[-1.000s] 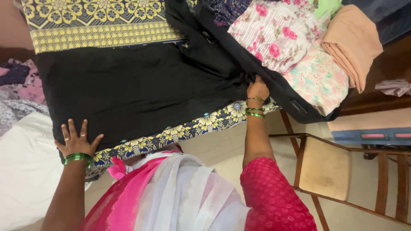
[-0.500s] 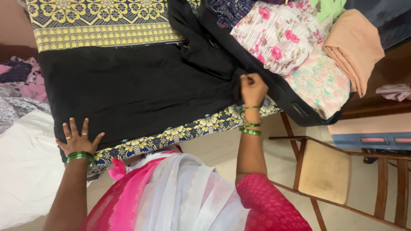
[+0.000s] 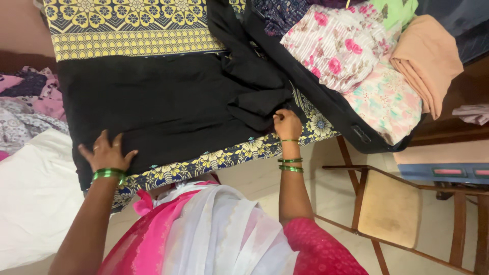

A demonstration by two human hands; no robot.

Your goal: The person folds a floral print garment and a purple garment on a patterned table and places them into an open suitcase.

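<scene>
A black cloth (image 3: 158, 107) lies spread over a table covered by a blue and yellow flower-patterned sheet (image 3: 214, 160). My left hand (image 3: 107, 153) rests flat with fingers apart on the cloth's near left corner. My right hand (image 3: 288, 124) pinches the cloth's right edge, which is folded back toward the left into a bunched flap (image 3: 260, 99). Both wrists wear green bangles.
An open black suitcase (image 3: 351, 122) at the right holds folded floral clothes (image 3: 336, 48) and a peach cloth (image 3: 428, 61). A wooden chair (image 3: 392, 209) stands at the lower right. White cloth (image 3: 35, 193) and patterned clothes (image 3: 25, 102) lie at the left.
My right hand has closed on the cloth's right edge and pulled it leftward, uncovering patterned sheet beside the suitcase. My left hand has shifted slightly right on the cloth.
</scene>
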